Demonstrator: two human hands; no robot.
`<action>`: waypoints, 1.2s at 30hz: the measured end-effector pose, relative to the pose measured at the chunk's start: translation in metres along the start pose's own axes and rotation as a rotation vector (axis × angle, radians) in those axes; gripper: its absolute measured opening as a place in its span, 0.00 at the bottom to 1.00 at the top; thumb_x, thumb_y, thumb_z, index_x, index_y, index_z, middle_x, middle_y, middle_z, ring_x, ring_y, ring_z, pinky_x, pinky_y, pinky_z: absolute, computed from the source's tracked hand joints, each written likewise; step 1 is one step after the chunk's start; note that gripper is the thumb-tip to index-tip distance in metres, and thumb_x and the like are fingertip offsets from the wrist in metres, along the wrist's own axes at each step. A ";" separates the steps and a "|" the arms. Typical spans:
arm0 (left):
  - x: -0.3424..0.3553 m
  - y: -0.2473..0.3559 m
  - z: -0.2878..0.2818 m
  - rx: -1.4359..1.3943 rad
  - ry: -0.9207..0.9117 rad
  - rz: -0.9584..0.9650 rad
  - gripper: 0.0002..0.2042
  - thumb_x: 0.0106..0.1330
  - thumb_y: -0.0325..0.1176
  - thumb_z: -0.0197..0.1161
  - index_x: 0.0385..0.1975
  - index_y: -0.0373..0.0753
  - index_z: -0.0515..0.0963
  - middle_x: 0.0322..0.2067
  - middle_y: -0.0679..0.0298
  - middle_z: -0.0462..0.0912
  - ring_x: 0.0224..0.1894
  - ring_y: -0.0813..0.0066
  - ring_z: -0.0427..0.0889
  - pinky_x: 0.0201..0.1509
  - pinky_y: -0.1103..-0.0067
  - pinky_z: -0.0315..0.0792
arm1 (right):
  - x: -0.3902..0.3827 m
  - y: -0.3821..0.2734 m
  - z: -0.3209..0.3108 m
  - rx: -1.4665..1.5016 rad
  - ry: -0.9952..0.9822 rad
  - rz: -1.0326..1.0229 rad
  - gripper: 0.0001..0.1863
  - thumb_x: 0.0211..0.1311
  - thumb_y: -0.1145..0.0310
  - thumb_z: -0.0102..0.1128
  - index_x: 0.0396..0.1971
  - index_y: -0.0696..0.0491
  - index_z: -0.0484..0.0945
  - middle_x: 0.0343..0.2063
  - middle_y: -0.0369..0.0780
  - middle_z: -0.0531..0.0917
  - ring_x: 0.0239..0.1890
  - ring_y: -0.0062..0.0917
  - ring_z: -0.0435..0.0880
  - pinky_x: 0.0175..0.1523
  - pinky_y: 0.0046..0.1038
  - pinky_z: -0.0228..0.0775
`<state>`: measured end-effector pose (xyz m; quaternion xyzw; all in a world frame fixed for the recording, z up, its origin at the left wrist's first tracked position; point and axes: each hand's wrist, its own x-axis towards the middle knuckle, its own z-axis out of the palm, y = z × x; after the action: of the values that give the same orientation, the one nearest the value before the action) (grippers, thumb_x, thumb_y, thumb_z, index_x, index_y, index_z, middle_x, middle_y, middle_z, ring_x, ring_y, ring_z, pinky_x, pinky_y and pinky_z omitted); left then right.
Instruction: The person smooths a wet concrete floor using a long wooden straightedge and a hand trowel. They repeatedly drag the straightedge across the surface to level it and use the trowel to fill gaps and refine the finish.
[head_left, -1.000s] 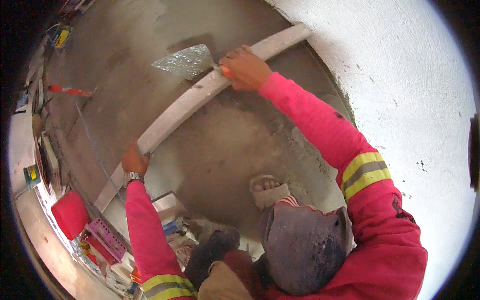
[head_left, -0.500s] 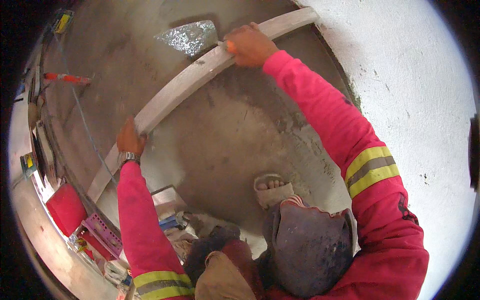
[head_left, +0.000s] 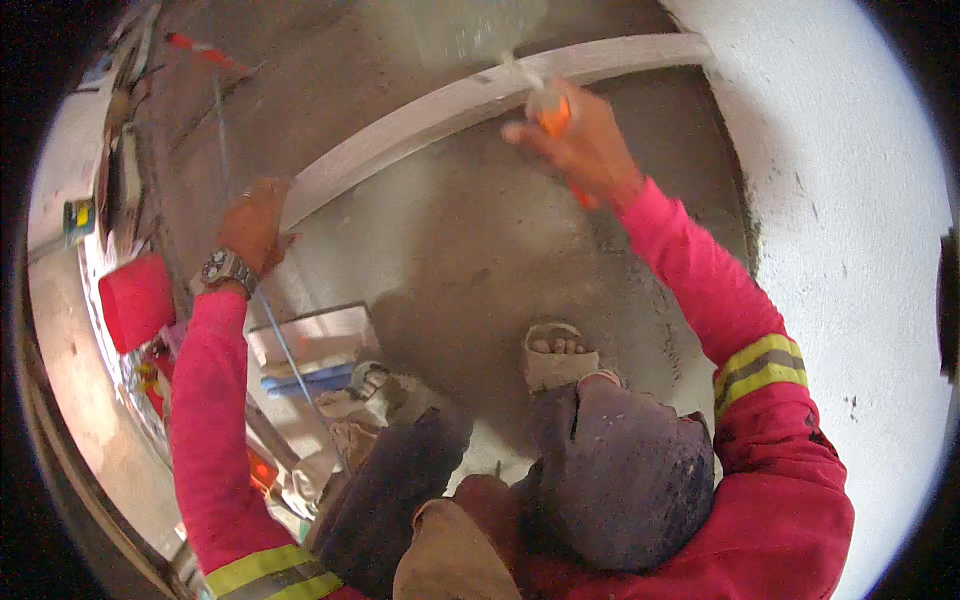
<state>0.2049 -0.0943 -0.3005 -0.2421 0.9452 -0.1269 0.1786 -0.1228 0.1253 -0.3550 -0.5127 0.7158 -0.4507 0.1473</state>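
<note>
A long pale straightedge (head_left: 420, 115) lies across the grey wet mortar floor, bowed by the lens, its far end by the white wall. My left hand (head_left: 253, 225), with a wristwatch, is closed over its near-left part. My right hand (head_left: 590, 145) grips a trowel (head_left: 552, 115) by its orange handle, on the near side of the bar. The trowel's blade reaches over the bar, smeared by motion near the top edge. The right hand appears apart from the straightedge, its fingers partly blurred.
The white wall (head_left: 840, 250) stands along the right. A thin blue string (head_left: 285, 350) runs down the left past a pale block (head_left: 315, 335) by my left foot. Farther left are a red container (head_left: 135, 300) and an orange-red tool (head_left: 210, 52).
My right hand has come off the straightedge with the trowel still in it, and the blade has become blurred. My left hand stays on the bar. The whole view has shifted.
</note>
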 end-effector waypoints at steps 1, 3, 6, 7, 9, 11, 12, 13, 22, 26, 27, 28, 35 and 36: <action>-0.006 0.009 -0.004 -0.048 -0.021 0.045 0.31 0.46 0.38 0.70 0.52 0.43 0.66 0.48 0.55 0.72 0.49 0.55 0.72 0.50 0.67 0.68 | -0.016 -0.006 -0.004 0.091 -0.162 0.118 0.18 0.50 0.57 0.64 0.29 0.55 0.71 0.20 0.36 0.74 0.25 0.23 0.75 0.31 0.28 0.67; -0.034 0.024 -0.021 -0.113 -0.097 0.115 0.27 0.47 0.39 0.68 0.49 0.43 0.69 0.45 0.55 0.75 0.46 0.55 0.75 0.48 0.67 0.69 | -0.057 -0.003 0.013 0.194 -0.349 0.131 0.16 0.50 0.60 0.64 0.27 0.56 0.70 0.17 0.33 0.73 0.20 0.19 0.72 0.26 0.26 0.65; -0.067 0.064 -0.010 -0.281 -0.310 0.170 0.20 0.49 0.42 0.65 0.42 0.43 0.75 0.39 0.57 0.77 0.40 0.58 0.77 0.42 0.65 0.71 | -0.106 -0.031 0.016 0.428 -0.778 0.444 0.14 0.50 0.64 0.63 0.25 0.57 0.68 0.16 0.34 0.72 0.19 0.17 0.70 0.23 0.23 0.62; -0.080 0.075 0.002 -0.370 -0.289 0.230 0.18 0.49 0.42 0.64 0.41 0.45 0.76 0.39 0.59 0.77 0.39 0.58 0.77 0.42 0.66 0.72 | -0.120 -0.036 0.020 0.387 -0.885 0.472 0.14 0.51 0.64 0.62 0.27 0.57 0.69 0.18 0.36 0.73 0.22 0.20 0.72 0.26 0.25 0.63; -0.115 0.103 0.025 -0.392 -0.318 0.208 0.19 0.49 0.44 0.64 0.42 0.45 0.76 0.42 0.61 0.76 0.42 0.60 0.76 0.45 0.68 0.71 | -0.150 -0.040 0.040 0.351 -1.045 0.440 0.14 0.51 0.63 0.60 0.30 0.56 0.69 0.21 0.40 0.74 0.26 0.25 0.74 0.31 0.29 0.64; -0.121 0.133 0.054 -0.427 -0.398 0.200 0.20 0.48 0.43 0.65 0.42 0.45 0.76 0.44 0.61 0.75 0.44 0.60 0.76 0.45 0.67 0.72 | -0.178 -0.033 0.049 0.311 -1.100 0.362 0.14 0.52 0.63 0.59 0.33 0.55 0.68 0.24 0.43 0.74 0.29 0.32 0.75 0.35 0.33 0.65; -0.125 0.145 0.061 -0.401 -0.439 0.147 0.20 0.48 0.42 0.65 0.42 0.45 0.76 0.43 0.60 0.74 0.44 0.60 0.76 0.45 0.67 0.72 | -0.190 -0.031 0.053 0.324 -1.092 0.341 0.16 0.51 0.62 0.58 0.35 0.55 0.68 0.25 0.45 0.75 0.30 0.35 0.75 0.35 0.35 0.64; -0.128 0.153 0.065 -0.371 -0.476 0.093 0.20 0.48 0.41 0.65 0.42 0.45 0.76 0.43 0.60 0.74 0.44 0.59 0.75 0.45 0.66 0.72 | -0.198 -0.030 0.055 0.334 -1.082 0.317 0.17 0.51 0.61 0.58 0.37 0.54 0.67 0.25 0.46 0.75 0.30 0.38 0.76 0.36 0.37 0.64; -0.166 0.161 0.156 -0.329 -0.311 -0.224 0.09 0.56 0.34 0.55 0.33 0.39 0.78 0.37 0.58 0.77 0.40 0.60 0.78 0.34 0.67 0.75 | -0.209 -0.046 0.051 0.206 -1.012 0.274 0.23 0.50 0.60 0.58 0.45 0.54 0.65 0.33 0.49 0.77 0.37 0.44 0.77 0.40 0.39 0.66; -0.160 0.154 0.191 -0.237 -0.273 -0.343 0.09 0.58 0.37 0.53 0.27 0.43 0.81 0.29 0.62 0.81 0.34 0.64 0.80 0.33 0.68 0.75 | -0.211 -0.046 0.055 0.132 -1.072 0.341 0.27 0.51 0.58 0.59 0.49 0.55 0.64 0.32 0.50 0.76 0.36 0.43 0.76 0.41 0.37 0.66; -0.158 0.146 0.172 -0.197 -0.295 -0.373 0.10 0.58 0.38 0.53 0.26 0.44 0.81 0.29 0.61 0.81 0.34 0.64 0.81 0.35 0.68 0.75 | -0.212 -0.054 0.051 0.125 -1.045 0.392 0.28 0.51 0.58 0.59 0.49 0.55 0.64 0.32 0.50 0.76 0.36 0.43 0.76 0.41 0.37 0.66; -0.164 0.135 0.185 -0.213 -0.392 -0.430 0.12 0.57 0.42 0.54 0.27 0.43 0.81 0.31 0.59 0.81 0.35 0.61 0.81 0.36 0.66 0.74 | -0.211 -0.064 0.051 0.117 -1.016 0.439 0.28 0.51 0.58 0.59 0.49 0.56 0.64 0.32 0.50 0.76 0.36 0.43 0.76 0.41 0.36 0.66; -0.158 0.100 0.201 -0.192 -0.616 -0.314 0.20 0.54 0.54 0.56 0.30 0.42 0.81 0.34 0.53 0.81 0.39 0.56 0.79 0.41 0.64 0.73 | -0.234 -0.077 0.049 0.161 -0.862 0.347 0.27 0.52 0.57 0.58 0.49 0.55 0.64 0.40 0.51 0.74 0.44 0.47 0.71 0.50 0.41 0.60; -0.149 0.101 0.195 -0.179 -0.617 -0.226 0.21 0.54 0.55 0.56 0.30 0.42 0.81 0.35 0.53 0.81 0.39 0.56 0.79 0.41 0.64 0.73 | -0.232 -0.082 0.046 0.142 -0.849 0.381 0.26 0.52 0.58 0.58 0.49 0.54 0.64 0.41 0.52 0.73 0.45 0.48 0.70 0.52 0.43 0.57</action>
<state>0.3631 0.0364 -0.4689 -0.3872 0.8211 0.0168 0.4190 0.0572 0.2982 -0.3735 -0.4997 0.6412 -0.2138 0.5418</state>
